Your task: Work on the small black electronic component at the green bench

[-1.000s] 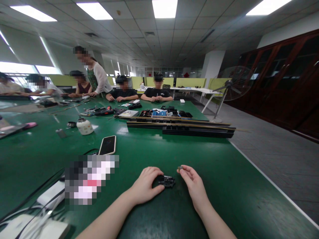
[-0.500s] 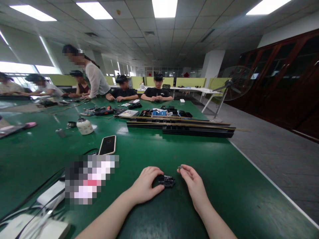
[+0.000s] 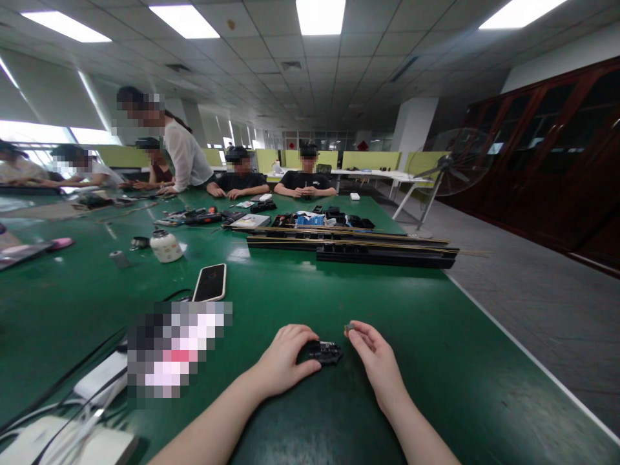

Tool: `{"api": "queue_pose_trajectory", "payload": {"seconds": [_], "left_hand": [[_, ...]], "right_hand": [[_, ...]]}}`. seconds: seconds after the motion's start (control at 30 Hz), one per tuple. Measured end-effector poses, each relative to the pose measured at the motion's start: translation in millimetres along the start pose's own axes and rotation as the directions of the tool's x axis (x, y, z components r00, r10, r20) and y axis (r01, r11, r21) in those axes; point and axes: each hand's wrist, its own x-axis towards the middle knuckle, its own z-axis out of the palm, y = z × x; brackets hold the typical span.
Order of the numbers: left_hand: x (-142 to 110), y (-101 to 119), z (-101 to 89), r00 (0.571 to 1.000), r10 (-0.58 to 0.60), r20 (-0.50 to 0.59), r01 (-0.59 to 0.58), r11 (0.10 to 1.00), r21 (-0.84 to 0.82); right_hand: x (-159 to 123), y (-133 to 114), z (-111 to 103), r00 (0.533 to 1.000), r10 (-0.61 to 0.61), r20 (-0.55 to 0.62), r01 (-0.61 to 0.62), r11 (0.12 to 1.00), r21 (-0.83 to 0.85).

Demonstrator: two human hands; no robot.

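Observation:
My left hand (image 3: pixel 289 357) rests on the green table, its thumb and fingers curled round the left end of a small black mechanical part (image 3: pixel 327 352) with a tapered right end. The part lies on the tabletop, and its left end is hidden by the hand. Just to the right, my right hand (image 3: pixel 372 352) pinches a tiny grey piece (image 3: pixel 349 328) between thumb and forefinger, slightly above the table. That piece is too small to name. The two hands are apart, with the black part's free end between them.
A phone (image 3: pixel 210 283) lies left of centre beside a blurred-out patch. White power strips (image 3: pixel 92 442) and cables are at lower left. Long black rails (image 3: pixel 382 256) with thin brass-coloured rods cross the table ahead. A white jar (image 3: pixel 165 246) stands left. Several people sit opposite.
Hardly anything differs. Both hands keep their places and grips; the black part seems to have turned very slightly. A standing person at the back left leans a little further left.

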Motion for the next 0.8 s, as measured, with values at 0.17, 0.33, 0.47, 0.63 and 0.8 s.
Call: {"api": "queue_pose_trajectory", "payload": {"seconds": [0.17,0.33,0.47,0.63,0.8], "left_hand": [[1,0,-0.3,1.000,-0.003,0.004,0.003,1.000,0.003],[0,1,-0.2,1.000,-0.014,0.006,0.014,1.000,0.009],[0,0,-0.4,1.000,-0.009,0.001,0.009,1.000,0.012],[1,-1,0.1,1.000,0.002,-0.003,-0.002,1.000,0.018],[0,-1,1.0,1.000,0.012,-0.008,-0.011,1.000,0.015]], "right_hand": [[0,3,1,0.999,-0.023,0.041,0.023,0.999,-0.022],[-1,11,0,0.982,-0.105,0.156,0.131,0.977,-0.168],[-5,11,0,0.962,-0.156,0.224,0.228,0.910,-0.345],[-14,0,2,0.880,-0.206,0.427,0.427,0.737,-0.524],[-17,-4,3,0.860,-0.188,0.475,0.463,0.678,-0.571]]}}
